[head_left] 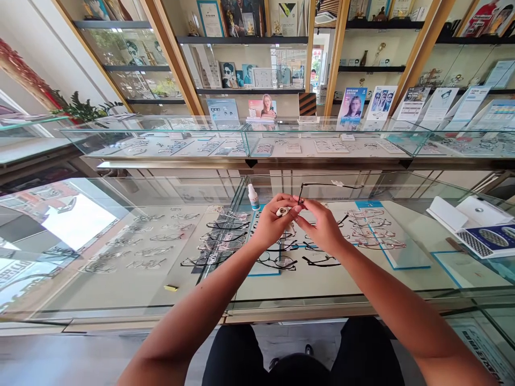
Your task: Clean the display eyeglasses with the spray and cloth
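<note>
Over the glass counter, my two hands meet at their fingertips around a pair of dark-framed glasses [330, 185]. One thin temple sticks out above the fingers to the right; most of the frame is hidden. My left hand [270, 222] is closed, with a bunched pale cloth [282, 212] between its fingers, close against the glasses. My right hand [324, 228] pinches the glasses with thumb and fingers near the hinge. Just beyond my left hand stands a small white spray bottle [253, 197] with a blue label.
Rows of glasses [277, 261] lie under and around my hands in the glass display counter [306, 305]. An open white box [477, 214] stands at the right. Behind runs a second glass showcase [281, 128] with upright cards. A small yellow object [171, 288] lies at left.
</note>
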### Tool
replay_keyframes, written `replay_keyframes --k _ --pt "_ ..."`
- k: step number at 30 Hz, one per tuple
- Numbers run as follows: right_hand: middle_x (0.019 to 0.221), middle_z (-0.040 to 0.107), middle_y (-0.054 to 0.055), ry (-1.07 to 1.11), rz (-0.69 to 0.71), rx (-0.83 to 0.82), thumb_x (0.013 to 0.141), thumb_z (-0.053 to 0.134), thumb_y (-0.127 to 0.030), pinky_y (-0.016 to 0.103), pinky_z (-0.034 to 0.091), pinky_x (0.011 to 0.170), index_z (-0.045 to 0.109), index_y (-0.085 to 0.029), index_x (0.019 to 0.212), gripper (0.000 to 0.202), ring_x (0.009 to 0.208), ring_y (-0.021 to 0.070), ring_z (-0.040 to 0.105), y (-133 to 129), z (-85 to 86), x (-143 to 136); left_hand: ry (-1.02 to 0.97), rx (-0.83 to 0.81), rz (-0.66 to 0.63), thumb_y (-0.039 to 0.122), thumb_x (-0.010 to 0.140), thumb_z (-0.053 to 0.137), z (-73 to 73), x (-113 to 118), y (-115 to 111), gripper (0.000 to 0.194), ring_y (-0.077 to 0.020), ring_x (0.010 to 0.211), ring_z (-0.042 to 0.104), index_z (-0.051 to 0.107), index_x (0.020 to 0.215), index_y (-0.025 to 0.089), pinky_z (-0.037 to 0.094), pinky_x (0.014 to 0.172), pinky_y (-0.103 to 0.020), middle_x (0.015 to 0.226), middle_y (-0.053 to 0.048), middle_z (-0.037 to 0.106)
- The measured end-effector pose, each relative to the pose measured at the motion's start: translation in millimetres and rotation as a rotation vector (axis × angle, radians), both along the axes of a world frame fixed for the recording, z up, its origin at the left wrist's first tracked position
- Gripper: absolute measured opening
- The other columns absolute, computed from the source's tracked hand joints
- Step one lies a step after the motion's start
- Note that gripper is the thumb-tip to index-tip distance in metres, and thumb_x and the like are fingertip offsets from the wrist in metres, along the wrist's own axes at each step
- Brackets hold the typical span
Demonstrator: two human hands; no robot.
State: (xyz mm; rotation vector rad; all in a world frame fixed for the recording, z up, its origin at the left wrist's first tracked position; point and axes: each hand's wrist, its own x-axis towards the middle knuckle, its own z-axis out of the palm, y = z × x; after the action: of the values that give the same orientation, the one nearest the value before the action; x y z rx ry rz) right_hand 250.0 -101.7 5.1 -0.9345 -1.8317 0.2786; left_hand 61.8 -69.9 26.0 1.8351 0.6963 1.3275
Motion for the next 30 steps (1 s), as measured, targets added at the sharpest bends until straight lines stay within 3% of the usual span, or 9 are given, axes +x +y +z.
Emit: replay_keyframes --k 4,6,9,13,18,21,24,27,30 --pt "0.129 0.085 0.013 0.049 -0.01 -0.005 0.113 0.067 -0.041 0.051 0.066 0.106 0.075 -0.029 0.148 0.038 0.119 0.0316 0.08 1.3 2.4 1.9 -0.002 0.018 -0.006 0.063 0.1 0.08 2.5 -2.5 2.2 0.039 -0.0271 0.12 0.072 0.086 0.1 0.024 0.057 0.108 -0.042 0.12 -0.011 0.078" --pt "0.128 0.084 0.012 0.083 -0.032 -0.014 0.115 0.062 -0.045 0.049 0.066 0.104 0.075 -0.029 0.15 0.04 0.116 0.0302 0.08 2.3 2.8 3.9 0.002 -0.013 0.043 0.059 0.101 0.077 7.4 -7.1 3.5 0.036 -0.0248 0.111 0.071 0.083 0.107 0.024 0.056 0.1 -0.039 0.118 -0.01 0.078" --pt "0.129 0.083 0.013 0.103 -0.069 -0.024 0.117 0.057 -0.048 0.048 0.066 0.099 0.076 -0.028 0.148 0.041 0.11 0.0286 0.08 4.3 3.6 8.3 0.02 -0.17 0.107 0.047 0.099 0.077 15.9 -17.9 9.0 0.029 -0.019 0.087 0.063 0.079 0.114 0.023 0.052 0.082 -0.034 0.104 -0.005 0.072" --pt "0.126 0.082 0.012 0.095 -0.115 -0.008 0.117 0.056 -0.049 0.047 0.064 0.097 0.078 -0.028 0.142 0.04 0.106 0.0269 0.078 6.3 6.5 14.6 0.009 -0.468 0.072 0.032 0.089 0.066 18.5 -31.4 23.3 0.033 -0.0187 0.07 0.055 0.073 0.121 0.025 0.044 0.066 -0.032 0.083 0.0 0.057" --pt "0.124 0.081 0.011 0.099 -0.132 -0.006 0.117 0.056 -0.048 0.047 0.064 0.097 0.078 -0.03 0.143 0.039 0.102 0.0257 0.076 7.3 8.4 18.3 0.053 -0.489 0.175 0.027 0.078 0.074 9.2 -35.5 37.4 0.038 -0.0185 0.077 0.063 0.067 0.115 0.024 0.046 0.071 -0.031 0.086 0.001 0.064" --pt "0.123 0.081 0.011 0.097 -0.128 -0.004 0.117 0.057 -0.047 0.047 0.064 0.098 0.078 -0.03 0.142 0.038 0.102 0.0259 0.076 7.5 8.4 18.5 0.061 -0.498 0.142 0.036 0.071 0.091 7.1 -37.6 40.4 0.052 -0.0194 0.082 0.069 0.063 0.112 0.023 0.05 0.075 -0.032 0.093 0.0 0.073" --pt "0.123 0.081 0.01 0.094 -0.133 0.003 0.116 0.056 -0.046 0.047 0.064 0.099 0.078 -0.03 0.141 0.037 0.102 0.026 0.076 7.5 8.9 19.0 0.148 -0.527 0.104 0.058 0.064 0.102 8.6 -43.1 41.7 0.068 -0.0202 0.079 0.07 0.065 0.106 0.02 0.05 0.071 -0.032 0.091 -0.004 0.077" --pt "0.124 0.081 0.011 0.093 -0.144 -0.002 0.116 0.057 -0.045 0.047 0.063 0.098 0.079 -0.029 0.14 0.036 0.101 0.0256 0.076 7.3 9.6 20.0 0.279 -0.539 0.078 0.076 0.064 0.098 9.5 -48.7 42.7 0.071 -0.0191 0.075 0.067 0.07 0.096 0.018 0.047 0.067 -0.031 0.087 -0.005 0.074" --pt "0.124 0.081 0.011 0.097 -0.148 -0.01 0.116 0.058 -0.045 0.047 0.063 0.098 0.078 -0.029 0.14 0.035 0.103 0.0256 0.077 7.4 9.8 20.7 0.413 -0.525 0.037 0.084 0.076 0.084 8.9 -51.6 43.4 0.067 -0.0161 0.067 0.058 0.071 0.088 0.019 0.041 0.063 -0.031 0.077 -0.002 0.065"
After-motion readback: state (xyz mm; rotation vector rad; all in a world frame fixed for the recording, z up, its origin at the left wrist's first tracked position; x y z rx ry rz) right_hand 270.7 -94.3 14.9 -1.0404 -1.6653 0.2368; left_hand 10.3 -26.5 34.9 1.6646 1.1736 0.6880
